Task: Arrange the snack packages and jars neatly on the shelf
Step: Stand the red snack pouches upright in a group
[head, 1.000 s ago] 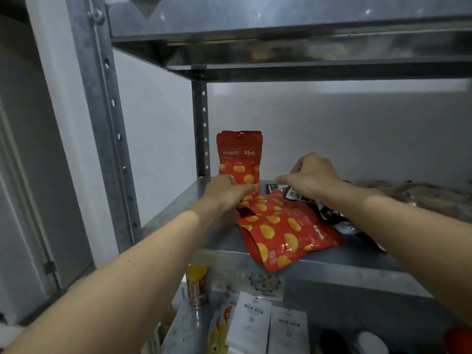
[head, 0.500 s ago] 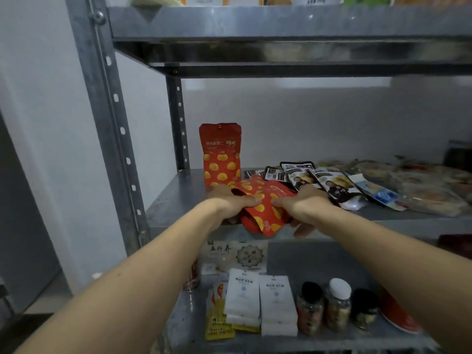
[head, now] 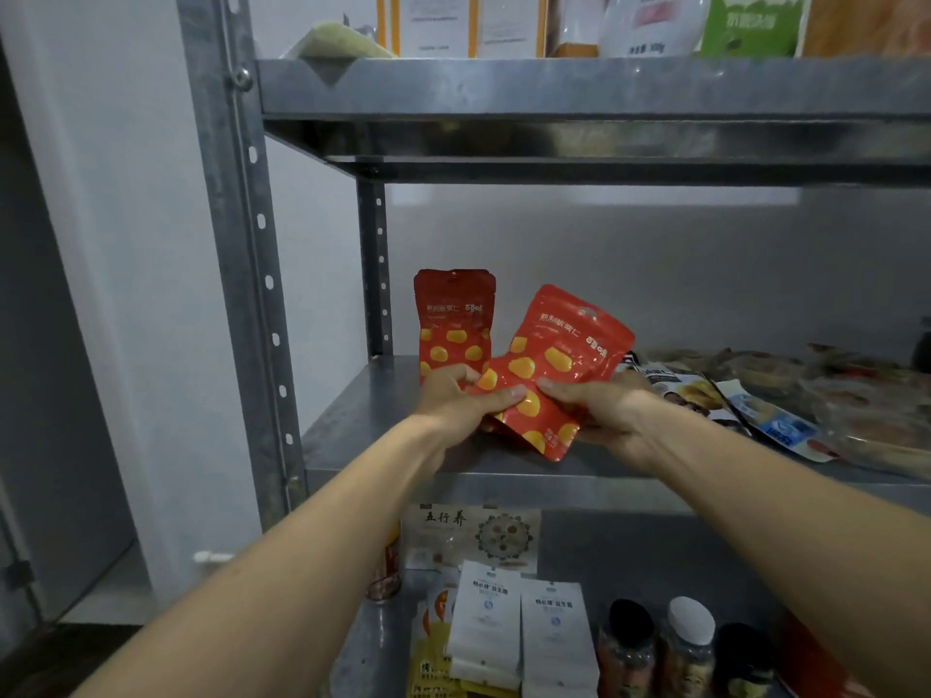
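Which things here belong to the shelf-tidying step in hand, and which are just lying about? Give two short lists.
In hand: left hand and right hand, both gripping the tilted red pouch; upright red pouch behind it; middle shelf.
Lying about: flat packets on the right; white packs and jars below.

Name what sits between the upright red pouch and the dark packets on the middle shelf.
In the head view, a tilted red pouch fills that stretch, gripped by the left hand and the right hand.
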`<state>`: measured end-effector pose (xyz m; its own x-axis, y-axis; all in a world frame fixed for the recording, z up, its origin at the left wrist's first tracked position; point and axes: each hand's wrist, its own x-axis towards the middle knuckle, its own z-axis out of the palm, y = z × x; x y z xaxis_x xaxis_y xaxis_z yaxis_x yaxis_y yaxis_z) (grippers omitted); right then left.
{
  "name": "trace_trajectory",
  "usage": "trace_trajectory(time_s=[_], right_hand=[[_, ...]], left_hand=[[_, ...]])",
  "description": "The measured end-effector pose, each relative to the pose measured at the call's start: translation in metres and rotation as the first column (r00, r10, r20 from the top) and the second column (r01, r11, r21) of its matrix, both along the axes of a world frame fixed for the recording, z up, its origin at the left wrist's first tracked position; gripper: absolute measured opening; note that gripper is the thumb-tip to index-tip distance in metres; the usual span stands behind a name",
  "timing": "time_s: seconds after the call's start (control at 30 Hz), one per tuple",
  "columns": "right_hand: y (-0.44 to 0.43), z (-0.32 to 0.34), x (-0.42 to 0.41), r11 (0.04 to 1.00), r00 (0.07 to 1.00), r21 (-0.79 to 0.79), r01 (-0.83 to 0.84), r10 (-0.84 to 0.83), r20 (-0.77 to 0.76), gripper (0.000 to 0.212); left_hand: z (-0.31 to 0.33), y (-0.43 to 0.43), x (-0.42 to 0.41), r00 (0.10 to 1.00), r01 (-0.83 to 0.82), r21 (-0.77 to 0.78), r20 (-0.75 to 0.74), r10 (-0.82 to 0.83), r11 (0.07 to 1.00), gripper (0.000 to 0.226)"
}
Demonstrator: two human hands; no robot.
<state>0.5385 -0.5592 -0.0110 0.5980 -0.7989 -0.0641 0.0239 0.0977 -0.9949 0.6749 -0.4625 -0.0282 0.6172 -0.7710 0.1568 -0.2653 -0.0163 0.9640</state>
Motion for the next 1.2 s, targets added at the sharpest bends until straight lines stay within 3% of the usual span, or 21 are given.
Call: trace_trajectory(time_s=[0.1,0.2,0.3,0.47,0.67,0.9,1.1,1.2], right_hand=[[-0.022,0.004,-0.003,0.996,0.996,-0.069,0.058,-0.053,0.066,0.041],[-0.041,0.006,-0.005,0.984,0.99,-0.136,0.113,-0.1,0.098,0.053],[-0.054,0.009,-0.01,0.977,0.991,-0.178,0.115,-0.099,0.095,0.045],[-0.072,0.002,-0.006,0.977,0.994,-0.194,0.084,-0.069,0.083,0.039],[-0.08,0.001,-0.003,0.978,0.992,-0.178,0.105,-0.091,0.085,0.045],[-0.072,0.007,-0.008,0.978,0.988,-0.179,0.109,-0.087,0.128,0.048],[-0.061,0.014,-0.012,0.971,0.988,-0.227,0.077,-0.044,0.149,0.045],[-0.058,0.014,-0.009,0.973,0.988,-0.22,0.073,-0.04,0.15,0.053]], left_hand=[[-0.001,-0.011,0.003,0.999,0.032,-0.016,0.038,-0.032,0.999,0.031],[0.001,-0.029,0.016,0.989,-0.116,-0.09,0.084,0.124,0.989,0.028],[0.003,-0.046,0.031,0.961,-0.213,0.009,0.185,0.208,0.977,0.024],[0.001,-0.063,0.04,0.991,-0.097,0.349,0.122,0.057,0.932,0.05],[0.008,-0.073,0.049,0.996,-0.064,0.482,0.09,0.023,0.874,0.1],[0.001,-0.057,0.052,0.999,-0.021,0.374,0.039,0.007,0.927,0.091],[-0.007,-0.027,0.057,0.997,-0.045,0.183,-0.055,0.056,0.982,0.049],[-0.011,-0.017,0.062,0.994,-0.081,0.102,-0.065,0.088,0.992,0.052]])
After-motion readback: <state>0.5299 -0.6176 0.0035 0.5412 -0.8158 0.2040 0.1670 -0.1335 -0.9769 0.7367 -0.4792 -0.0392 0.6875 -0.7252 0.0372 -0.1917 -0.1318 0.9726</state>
